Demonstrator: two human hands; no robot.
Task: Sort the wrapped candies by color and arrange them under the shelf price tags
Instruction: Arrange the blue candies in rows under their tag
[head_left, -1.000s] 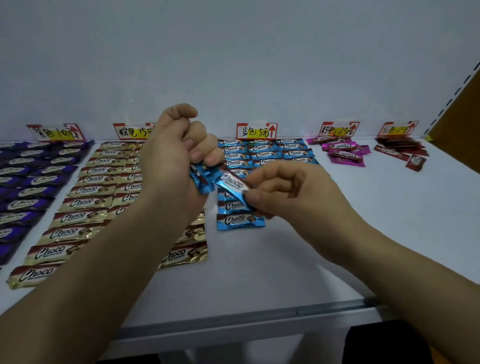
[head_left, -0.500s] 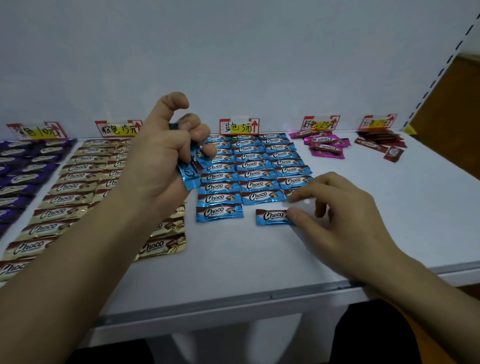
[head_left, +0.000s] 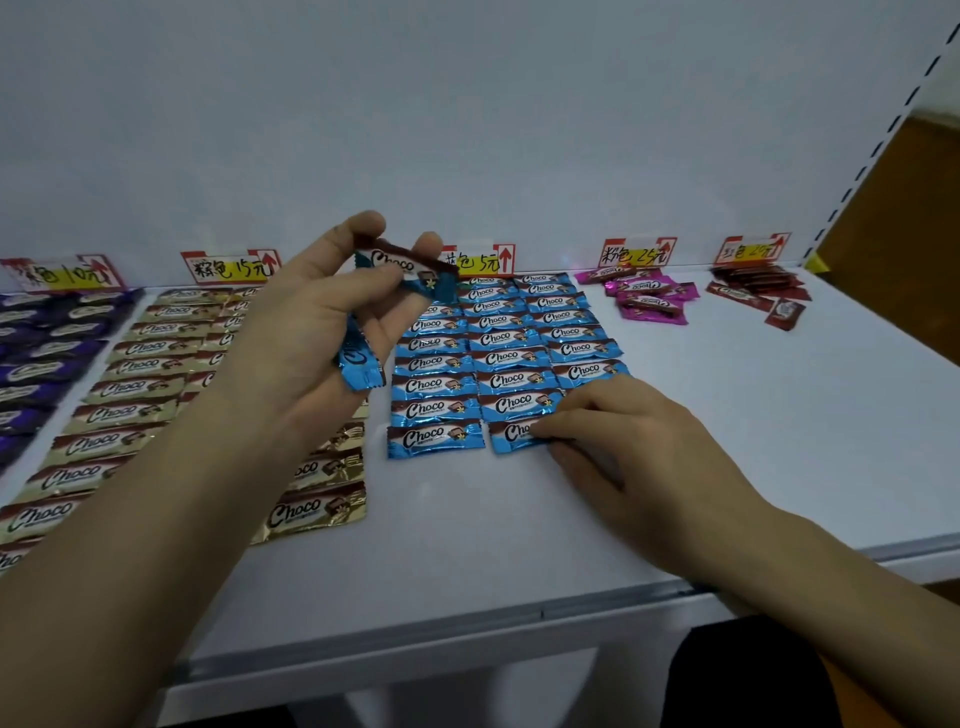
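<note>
Currently, your left hand (head_left: 311, 332) grips blue candies (head_left: 392, 266) aloft; your right hand (head_left: 639, 447) pinches the front blue candy (head_left: 511, 434) on the shelf (head_left: 467, 545).

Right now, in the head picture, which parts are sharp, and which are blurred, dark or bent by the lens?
Head view: the blue candies read sharply; the purple candies at the left edge are dim and smeared; the leftmost price tag is blurred; the shelf's front edge looks slanted and bowed, probably by the wide lens; the light is dull and bluish, without hard shadows.
</note>
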